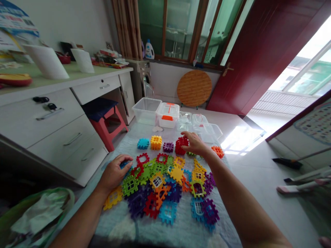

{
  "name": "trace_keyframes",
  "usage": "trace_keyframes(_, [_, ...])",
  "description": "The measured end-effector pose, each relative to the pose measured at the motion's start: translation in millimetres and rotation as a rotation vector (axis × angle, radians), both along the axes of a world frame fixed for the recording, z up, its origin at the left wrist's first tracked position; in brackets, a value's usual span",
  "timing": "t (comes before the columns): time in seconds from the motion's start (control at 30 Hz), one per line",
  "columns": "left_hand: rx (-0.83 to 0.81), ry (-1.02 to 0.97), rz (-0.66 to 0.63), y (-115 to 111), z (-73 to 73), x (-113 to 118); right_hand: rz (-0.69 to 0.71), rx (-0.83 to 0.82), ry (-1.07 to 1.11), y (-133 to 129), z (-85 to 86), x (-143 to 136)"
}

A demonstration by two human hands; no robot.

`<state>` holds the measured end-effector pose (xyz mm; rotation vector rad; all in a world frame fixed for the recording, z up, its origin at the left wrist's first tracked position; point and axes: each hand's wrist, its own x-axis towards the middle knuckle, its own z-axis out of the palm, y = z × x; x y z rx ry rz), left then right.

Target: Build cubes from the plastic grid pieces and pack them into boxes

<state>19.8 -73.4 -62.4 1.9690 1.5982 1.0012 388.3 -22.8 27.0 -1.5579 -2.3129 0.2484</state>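
Note:
My right hand (195, 143) grips a stack of red interlocking plastic building pieces (180, 146), thumb low and fingers on top. To its left stand a purple stack (168, 147), a yellow stack (156, 142) and a light-blue stack (143, 143). Green pieces behind my right hand are partly hidden. My left hand (115, 174) rests at the left edge of a loose pile, fingers curved and apart from the thumb. Between them shows part of a blue piece (124, 164). In the pile lie a green window piece (130, 185), a yellow piece (177, 174) and several others.
Beyond the stacks are an open clear bin (147, 110), a lidded box with orange latches (168, 115) and more clear containers (185, 120). An orange stack (217, 152) is at the right. A pink stool (107, 127) and a waste bin (69, 203) stand at the left.

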Motion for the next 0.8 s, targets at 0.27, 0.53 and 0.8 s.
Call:
trace_keyframes(0.27, [0.020, -0.017, -0.008, -1, 3.4, 2, 0.004, -0.073, -0.037, 4, -10.6, 2])
trace_keyframes(0.53, [0.016, -0.015, -0.001, -2, 5.5, 3, -0.043, -0.098, -0.014, 6, -14.9, -3])
trace_keyframes(0.8, [0.001, 0.001, -0.006, -2, 4.8, 3, -0.044, 0.076, 0.217, -28, -6.2, 6])
